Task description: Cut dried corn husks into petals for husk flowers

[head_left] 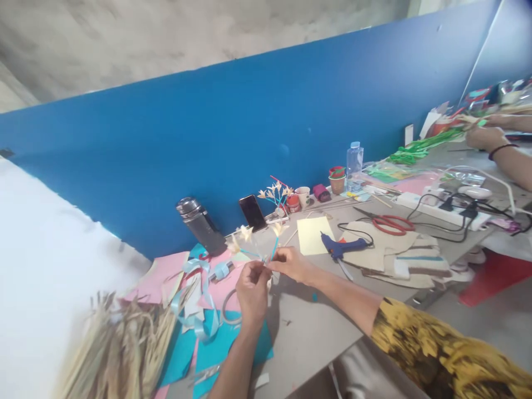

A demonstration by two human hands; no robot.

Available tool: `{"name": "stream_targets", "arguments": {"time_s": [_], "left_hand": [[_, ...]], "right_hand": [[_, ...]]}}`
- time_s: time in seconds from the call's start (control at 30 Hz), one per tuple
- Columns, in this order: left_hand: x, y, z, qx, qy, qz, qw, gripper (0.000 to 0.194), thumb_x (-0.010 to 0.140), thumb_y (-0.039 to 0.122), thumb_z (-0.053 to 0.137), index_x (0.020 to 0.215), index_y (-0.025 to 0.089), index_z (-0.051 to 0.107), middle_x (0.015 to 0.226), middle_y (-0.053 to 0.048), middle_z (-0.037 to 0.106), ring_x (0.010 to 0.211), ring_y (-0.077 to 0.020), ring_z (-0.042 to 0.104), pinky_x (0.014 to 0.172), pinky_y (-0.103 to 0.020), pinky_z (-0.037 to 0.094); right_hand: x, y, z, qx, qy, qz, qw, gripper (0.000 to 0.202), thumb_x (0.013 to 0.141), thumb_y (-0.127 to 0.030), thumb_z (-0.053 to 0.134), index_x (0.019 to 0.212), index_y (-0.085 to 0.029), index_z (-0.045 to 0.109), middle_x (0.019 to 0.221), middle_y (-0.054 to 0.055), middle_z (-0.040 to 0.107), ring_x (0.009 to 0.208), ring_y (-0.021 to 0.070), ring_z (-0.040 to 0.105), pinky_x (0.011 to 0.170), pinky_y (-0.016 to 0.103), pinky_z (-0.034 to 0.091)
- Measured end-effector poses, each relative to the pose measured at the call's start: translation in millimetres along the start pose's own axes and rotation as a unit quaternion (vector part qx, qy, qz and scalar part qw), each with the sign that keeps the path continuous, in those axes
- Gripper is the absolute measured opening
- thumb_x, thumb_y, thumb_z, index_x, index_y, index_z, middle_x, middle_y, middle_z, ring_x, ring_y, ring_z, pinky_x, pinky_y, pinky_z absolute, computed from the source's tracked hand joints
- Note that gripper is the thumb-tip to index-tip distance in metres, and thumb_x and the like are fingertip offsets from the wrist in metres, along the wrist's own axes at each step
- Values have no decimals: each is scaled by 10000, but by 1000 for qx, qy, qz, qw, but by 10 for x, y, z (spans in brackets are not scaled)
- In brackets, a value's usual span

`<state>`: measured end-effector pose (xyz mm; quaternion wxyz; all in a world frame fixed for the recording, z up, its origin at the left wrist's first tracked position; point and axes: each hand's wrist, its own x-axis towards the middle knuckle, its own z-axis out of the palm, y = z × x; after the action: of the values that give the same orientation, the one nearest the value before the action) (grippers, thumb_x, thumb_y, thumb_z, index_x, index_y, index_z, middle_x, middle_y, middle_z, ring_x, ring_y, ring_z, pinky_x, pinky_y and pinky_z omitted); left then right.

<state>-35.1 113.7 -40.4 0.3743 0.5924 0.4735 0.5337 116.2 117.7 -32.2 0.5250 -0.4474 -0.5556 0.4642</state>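
Note:
My left hand [252, 288] and my right hand [292, 262] meet over the table, fingertips pinched together on the blue stems of a small bunch of paper flowers [245, 234] with cream petals. The flower heads stick up and left of my fingers. Under my hands lie pink and turquoise paper sheets [216, 343] and a light blue ribbon [195, 299]. A blue glue gun [338, 246] lies just right of my right hand, beside a pale yellow sheet [313, 235].
A dark flask [199, 224], a phone [252, 213], finished paper flowers [276, 194], small cups and a water bottle [354, 160] line the blue partition. Red scissors [390, 223] and a power strip [440, 208] lie right. Dried straw [120, 349] sits at left. Another person's hands [484, 136] work far right.

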Motion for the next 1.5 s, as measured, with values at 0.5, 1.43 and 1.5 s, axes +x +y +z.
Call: {"name": "stream_targets", "arguments": {"time_s": [0.5,1.43,1.5], "left_hand": [[-40,89,5,-10,-44,51,998,159,772,289,701,878,180,654,827,-35,675,777,-171,611,738,-278,473],[-136,144,94,103,0,67,992,135,824,304,663,847,176,702,823,-46,704,772,-180,622,738,-297,469],[-99,144,81,33,-25,0,999,144,791,303,702,820,162,697,748,-33,681,700,-160,594,687,-280,462]], "right_hand": [[64,102,-64,63,-25,8,998,406,670,-547,767,671,-161,640,499,-82,424,471,71,304,468,224,218],[25,133,53,77,118,-80,987,340,681,-404,783,508,-170,606,646,-30,481,665,123,462,657,267,374],[21,136,55,108,116,-75,985,340,666,-392,802,509,-166,603,653,-26,503,665,119,480,654,259,392]]}}
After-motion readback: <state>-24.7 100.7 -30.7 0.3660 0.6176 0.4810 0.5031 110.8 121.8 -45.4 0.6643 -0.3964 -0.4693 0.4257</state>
